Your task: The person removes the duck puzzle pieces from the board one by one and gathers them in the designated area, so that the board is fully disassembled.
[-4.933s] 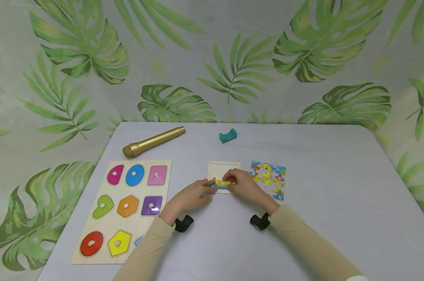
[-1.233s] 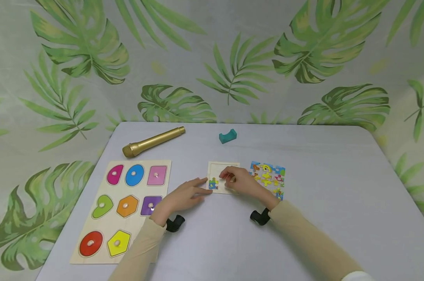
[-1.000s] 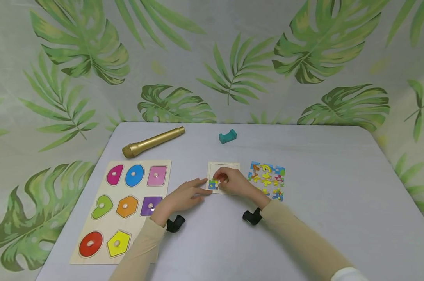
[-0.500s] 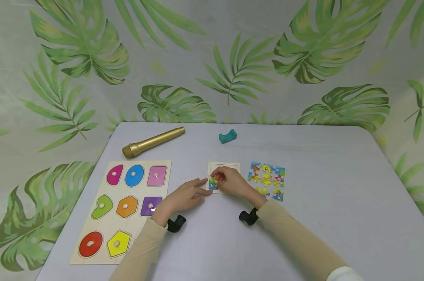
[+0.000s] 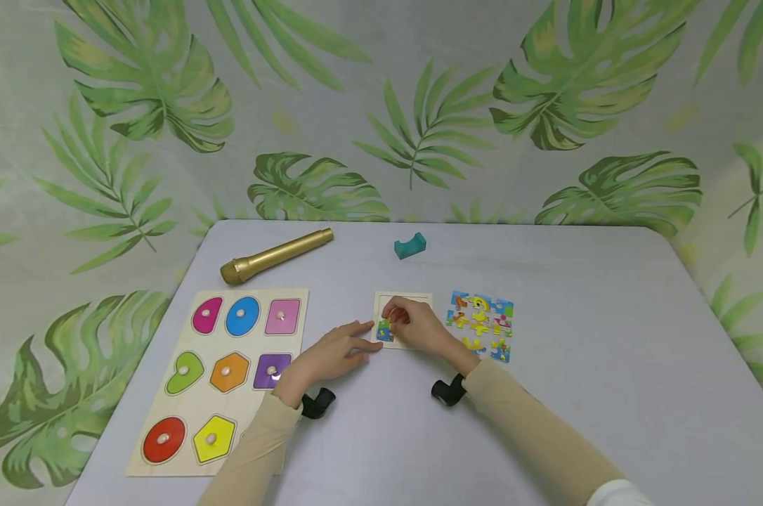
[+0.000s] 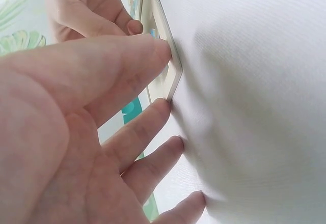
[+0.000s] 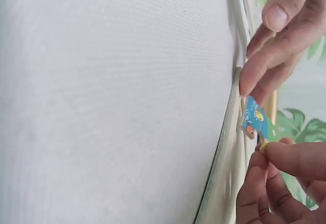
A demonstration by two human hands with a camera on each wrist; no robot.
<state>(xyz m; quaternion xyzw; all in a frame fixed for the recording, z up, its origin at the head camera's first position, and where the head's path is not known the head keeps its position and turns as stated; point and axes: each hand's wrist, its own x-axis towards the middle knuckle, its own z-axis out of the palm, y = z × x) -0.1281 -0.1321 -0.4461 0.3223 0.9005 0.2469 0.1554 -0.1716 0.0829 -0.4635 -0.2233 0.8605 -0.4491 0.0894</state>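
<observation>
In the head view, a small wooden puzzle frame lies mid-table. A blue and green jigsaw piece with a small yellow patch is at its near-left corner. My right hand pinches this piece between thumb and forefinger; the right wrist view shows the piece tilted in that grip. My left hand has its fingers extended, with thumb and forefinger at the frame's left corner. The left wrist view shows that thumb resting on the frame edge. To the right lie several other jigsaw pieces, grouped closely.
A wooden shape board with knobbed coloured shapes occupies the left side, partly under the left sleeve. Behind it lies a gold microphone. A teal curved block sits near the far edge of the table.
A yellow and blue piece earlier inside the frame now lies among the pieces at right. My right hand has moved left onto the blue and green piece; my left hand drew back slightly.
</observation>
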